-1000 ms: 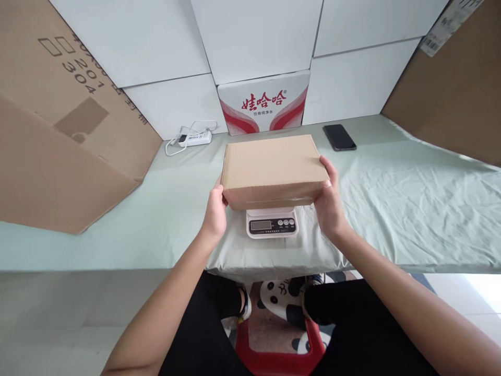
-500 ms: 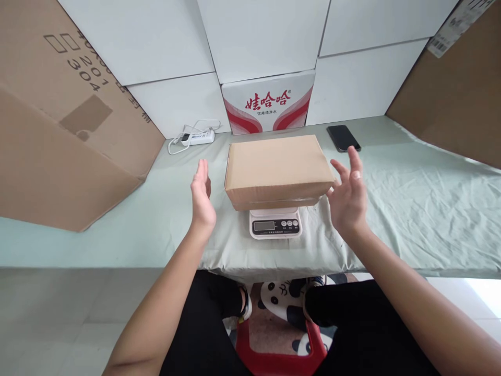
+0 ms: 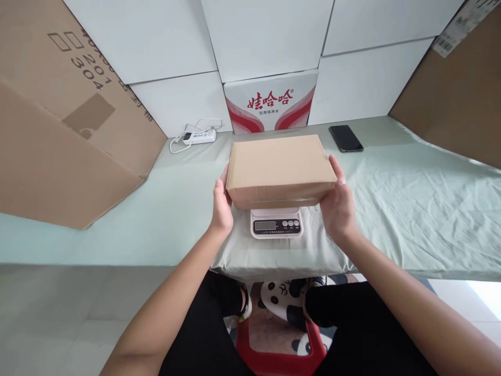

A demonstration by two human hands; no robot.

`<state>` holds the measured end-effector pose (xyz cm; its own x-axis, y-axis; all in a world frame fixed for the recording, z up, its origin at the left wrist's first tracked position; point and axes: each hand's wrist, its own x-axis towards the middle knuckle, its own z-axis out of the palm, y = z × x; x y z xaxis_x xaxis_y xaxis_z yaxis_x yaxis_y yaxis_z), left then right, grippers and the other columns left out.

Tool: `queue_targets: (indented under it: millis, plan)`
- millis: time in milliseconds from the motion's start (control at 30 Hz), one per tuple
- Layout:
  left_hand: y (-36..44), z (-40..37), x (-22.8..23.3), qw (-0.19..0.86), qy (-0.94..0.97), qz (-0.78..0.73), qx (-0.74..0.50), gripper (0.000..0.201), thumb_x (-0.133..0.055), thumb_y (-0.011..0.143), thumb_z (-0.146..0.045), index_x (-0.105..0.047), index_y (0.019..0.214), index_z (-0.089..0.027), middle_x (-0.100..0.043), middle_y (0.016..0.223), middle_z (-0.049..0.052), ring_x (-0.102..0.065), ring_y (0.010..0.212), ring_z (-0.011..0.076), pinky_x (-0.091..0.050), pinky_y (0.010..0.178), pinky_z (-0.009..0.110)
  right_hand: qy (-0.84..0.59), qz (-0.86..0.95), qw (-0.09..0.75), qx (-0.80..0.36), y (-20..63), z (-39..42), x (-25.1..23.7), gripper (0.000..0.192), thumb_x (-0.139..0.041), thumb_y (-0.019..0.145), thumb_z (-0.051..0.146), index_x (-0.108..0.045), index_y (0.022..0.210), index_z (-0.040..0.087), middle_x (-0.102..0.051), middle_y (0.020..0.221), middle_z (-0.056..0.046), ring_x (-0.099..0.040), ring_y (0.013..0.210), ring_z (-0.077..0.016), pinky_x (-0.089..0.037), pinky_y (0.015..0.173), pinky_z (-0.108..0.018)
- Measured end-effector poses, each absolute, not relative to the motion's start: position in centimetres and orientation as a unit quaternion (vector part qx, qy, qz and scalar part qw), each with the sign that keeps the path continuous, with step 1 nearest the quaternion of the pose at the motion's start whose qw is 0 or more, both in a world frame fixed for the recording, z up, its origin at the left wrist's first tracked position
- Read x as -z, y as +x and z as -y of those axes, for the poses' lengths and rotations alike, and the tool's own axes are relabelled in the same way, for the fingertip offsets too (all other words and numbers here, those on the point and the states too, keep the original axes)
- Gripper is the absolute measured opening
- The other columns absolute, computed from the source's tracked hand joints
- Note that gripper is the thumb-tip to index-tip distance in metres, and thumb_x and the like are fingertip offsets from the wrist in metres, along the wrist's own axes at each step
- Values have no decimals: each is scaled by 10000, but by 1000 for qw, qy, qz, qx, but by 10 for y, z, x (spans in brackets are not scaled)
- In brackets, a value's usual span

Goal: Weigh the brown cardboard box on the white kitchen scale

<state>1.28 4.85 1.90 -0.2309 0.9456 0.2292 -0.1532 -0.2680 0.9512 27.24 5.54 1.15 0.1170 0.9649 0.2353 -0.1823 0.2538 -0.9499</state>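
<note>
A closed brown cardboard box (image 3: 278, 166) rests on a small white digital scale (image 3: 277, 223) near the front edge of a table covered in pale green cloth (image 3: 410, 198). My left hand (image 3: 221, 202) presses against the box's left end. At the box's right end my right hand (image 3: 338, 202) grips it, thumb on the top edge. The scale's display and buttons show just below the box; the weighing plate is hidden under it.
A black phone (image 3: 345, 138) lies at the back right. A white power strip with cable (image 3: 198, 137) lies at the back left. A white carton with red print (image 3: 271, 102) stands against the wall. Large brown cardboard sheets (image 3: 58, 125) lean at both sides.
Both hands held the box, then let go and opened away from it. Now they have closed in again on its two ends. The box stays on the scale.
</note>
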Motion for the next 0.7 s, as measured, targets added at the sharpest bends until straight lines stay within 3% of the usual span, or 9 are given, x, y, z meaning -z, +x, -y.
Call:
queue_targets:
  millis: [100, 233, 400, 600, 700]
  plan:
    - [22, -45, -21, 409, 475, -412, -662, 757, -461, 1031, -845, -760, 1477, -312, -671, 1692, 34, -361, 1767, 325, -387, 1430, 461, -404, 523, 620, -423, 265, -52, -5, 673, -445, 1049, 775, -435, 1682, 548, -443, 1840, 116, -305, 1795, -317, -382, 1440, -666]
    - [23, -55, -20, 394, 487, -410, -663, 731, -497, 1029, -839, -751, 1471, -315, -703, 1653, 45, -392, 1753, 325, -375, 1435, 457, -402, 526, 624, -415, 267, -67, 1, 695, -452, 1044, 783, -407, 1695, 543, -436, 1849, 99, -317, 1791, -330, -327, 1458, -685]
    - [20, -93, -30, 353, 521, -404, -663, 756, -573, 998, -842, -725, 1486, -285, -699, 1648, 81, -414, 1739, 349, -354, 1437, 469, -390, 568, 624, -367, 271, -112, -9, 895, -506, 943, 909, -347, 1731, 517, -425, 1853, 62, -285, 1796, -388, -346, 1442, -695]
    - [17, -155, -36, 362, 508, -405, -668, 667, -565, 1029, -778, -726, 1482, -315, -673, 1676, 36, -415, 1741, 301, -350, 1429, 413, -380, 579, 637, -338, 263, -170, -9, 920, -616, 882, 898, -366, 1699, 556, -427, 1839, 81, -340, 1779, -322, -341, 1441, -661]
    - [16, -174, -26, 404, 478, -416, -660, 602, -577, 1056, -703, -715, 1491, -311, -663, 1691, 40, -437, 1727, 296, -346, 1427, 432, -400, 553, 632, -369, 259, -191, 3, 962, -623, 844, 899, -378, 1691, 516, -488, 1787, 41, -402, 1742, -315, -327, 1444, -662]
